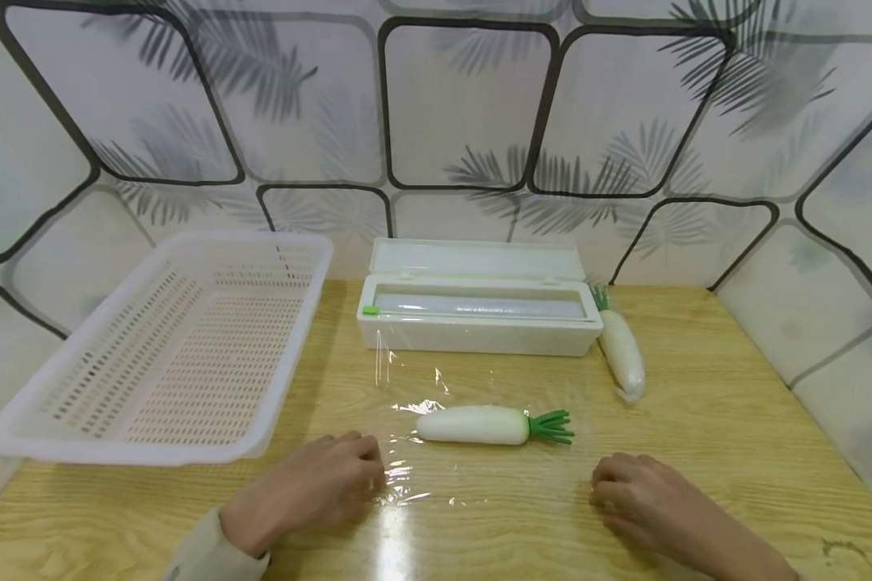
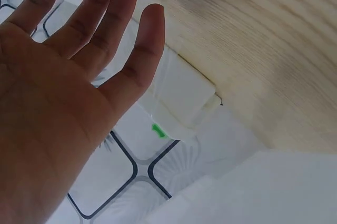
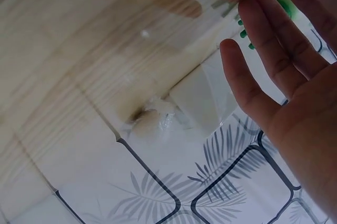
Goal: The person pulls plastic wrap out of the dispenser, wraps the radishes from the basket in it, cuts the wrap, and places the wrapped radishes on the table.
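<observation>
A white radish with green tops (image 1: 475, 425) lies crosswise in the middle of the table, within a spread sheet of clear plastic wrap (image 1: 407, 476). The sheet runs toward me from an open white wrap dispenser (image 1: 480, 335) with a green slider at its left end. My left hand (image 1: 327, 476) pinches the sheet's near left corner, while my right hand (image 1: 650, 500) pinches the near right one. The thumbs are hidden from the wrist cameras. In the left wrist view, the outer fingers (image 2: 150, 45) are loosely extended; the right wrist view shows similar fingers (image 3: 242, 71).
A white perforated basket (image 1: 291, 379) stands at the left, beside my left hand. Another radish (image 1: 622, 351), wrapped in film, leans by the dispenser's right end. Patterned wall covering (image 1: 472, 105) encloses the wooden table (image 1: 712, 387) at the back and sides.
</observation>
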`<state>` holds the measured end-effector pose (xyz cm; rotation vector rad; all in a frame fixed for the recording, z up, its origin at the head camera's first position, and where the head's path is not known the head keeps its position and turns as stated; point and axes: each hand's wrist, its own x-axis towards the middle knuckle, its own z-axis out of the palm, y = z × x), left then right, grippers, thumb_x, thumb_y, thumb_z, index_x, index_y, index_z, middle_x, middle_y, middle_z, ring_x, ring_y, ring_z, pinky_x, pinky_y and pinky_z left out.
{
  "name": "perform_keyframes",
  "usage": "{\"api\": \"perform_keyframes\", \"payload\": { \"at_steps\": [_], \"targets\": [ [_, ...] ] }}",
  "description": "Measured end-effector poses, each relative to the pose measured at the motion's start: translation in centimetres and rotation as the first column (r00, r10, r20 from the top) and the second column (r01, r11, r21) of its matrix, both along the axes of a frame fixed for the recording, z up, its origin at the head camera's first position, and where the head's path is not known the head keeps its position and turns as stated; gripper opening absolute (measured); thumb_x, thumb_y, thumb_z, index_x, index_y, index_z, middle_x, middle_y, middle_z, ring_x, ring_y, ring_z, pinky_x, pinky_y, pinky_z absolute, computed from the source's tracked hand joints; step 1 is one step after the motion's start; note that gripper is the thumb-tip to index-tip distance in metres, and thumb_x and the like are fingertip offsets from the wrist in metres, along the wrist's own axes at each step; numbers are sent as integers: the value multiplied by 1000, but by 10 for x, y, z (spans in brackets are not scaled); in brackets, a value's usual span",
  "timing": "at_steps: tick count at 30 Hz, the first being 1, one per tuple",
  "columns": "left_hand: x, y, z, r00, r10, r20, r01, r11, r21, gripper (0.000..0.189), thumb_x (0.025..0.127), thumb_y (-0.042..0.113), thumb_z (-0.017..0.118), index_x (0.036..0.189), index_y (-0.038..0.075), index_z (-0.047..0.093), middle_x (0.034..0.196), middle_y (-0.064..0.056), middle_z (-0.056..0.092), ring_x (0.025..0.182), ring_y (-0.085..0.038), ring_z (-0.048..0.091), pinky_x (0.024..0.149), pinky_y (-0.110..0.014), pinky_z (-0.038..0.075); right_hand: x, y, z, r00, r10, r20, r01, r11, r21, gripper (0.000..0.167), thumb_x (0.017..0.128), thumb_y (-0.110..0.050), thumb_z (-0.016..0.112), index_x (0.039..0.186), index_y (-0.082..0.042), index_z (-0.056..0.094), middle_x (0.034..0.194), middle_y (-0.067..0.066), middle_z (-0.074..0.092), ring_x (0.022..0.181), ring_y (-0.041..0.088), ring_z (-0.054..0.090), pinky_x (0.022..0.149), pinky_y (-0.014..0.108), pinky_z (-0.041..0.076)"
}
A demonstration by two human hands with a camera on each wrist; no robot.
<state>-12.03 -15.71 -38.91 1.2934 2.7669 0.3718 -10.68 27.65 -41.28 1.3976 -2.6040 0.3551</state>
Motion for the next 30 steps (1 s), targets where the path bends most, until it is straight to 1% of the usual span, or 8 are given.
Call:
{"api": "perform_keyframes", "payload": {
  "at_steps": [3, 7, 10, 13, 19, 22, 27, 30],
  "targets": [
    [1, -2, -2, 1000, -8, 5, 8, 1000, 15, 20, 76, 11, 83, 88, 23, 75, 99, 13, 61, 90, -8, 53, 71, -27, 49, -1, -2, -2, 1000, 5, -26, -5, 1000, -7, 32, 67, -5, 89, 84, -24, 69, 96, -10, 60, 81, 4, 56, 63, 30, 53],
    [0, -1, -4, 999, -19, -27, 20, 1000, 22, 16, 78, 12, 84, 83, 23, 73, 97, 13, 59, 87, -7, 52, 69, -26, 47, -2, -4, -4, 997, 12, -74, -14, 999, -31, 16, 93, -21, 75, 79, -24, 68, 94, -12, 58, 81, 2, 53, 64, 27, 52],
    [-1, 2, -5, 999, -17, -50, 17, 1000, 6, 16, 80, 13, 83, 79, 24, 72, 94, 13, 58, 85, -7, 51, 68, -25, 46, -3, -4, -6, 995, 18, -99, -23, 999, -45, 37, 108, -35, 48, 79, -23, 68, 93, -12, 57, 80, 2, 53, 64, 28, 51],
    [-1, 3, -5, 998, -13, -55, 12, 1000, -12, 16, 80, 14, 84, 77, 26, 73, 92, 12, 57, 83, -7, 49, 68, -24, 45, -4, -4, -7, 994, 23, -110, -30, 998, -62, 44, 109, -39, 38, 80, -24, 68, 92, -12, 58, 79, 3, 54, 63, 29, 51],
    [2, 4, -7, 998, -2, -65, 0, 1000, -23, 15, 80, 10, 83, 77, 22, 75, 92, 10, 55, 84, -8, 48, 68, -24, 45, -7, -2, -8, 992, 33, -123, -49, 991, -125, 44, 109, -39, 35, 81, -24, 66, 88, -13, 60, 76, 2, 55, 60, 26, 50],
    [2, 5, -9, 994, -28, -102, 26, 999, -29, 16, 81, 9, 82, 76, 20, 71, 92, 9, 53, 85, -10, 48, 68, -22, 47, -7, -1, -7, 992, 26, -126, -45, 988, -146, 43, 109, -40, 37, 81, -24, 66, 87, -13, 60, 75, 1, 56, 59, 24, 49],
    [0, 7, -11, 976, -93, -199, 79, 994, -80, 20, 79, 7, 77, 73, 18, 61, 87, 7, 49, 84, -13, 47, 66, -22, 46, -7, 2, -2, 995, -6, -96, -9, 987, -162, 41, 108, -41, 41, 81, -24, 66, 87, -15, 60, 75, -2, 54, 59, 21, 47],
    [-1, 7, -10, 979, -88, -183, 71, 993, -94, 20, 77, 8, 75, 72, 17, 57, 84, 6, 48, 82, -14, 47, 66, -25, 46, -6, 3, 0, 997, -13, -78, -1, 985, -173, 38, 107, -41, 43, 82, -25, 66, 88, -16, 60, 76, -3, 54, 61, 20, 47]
  ]
}}
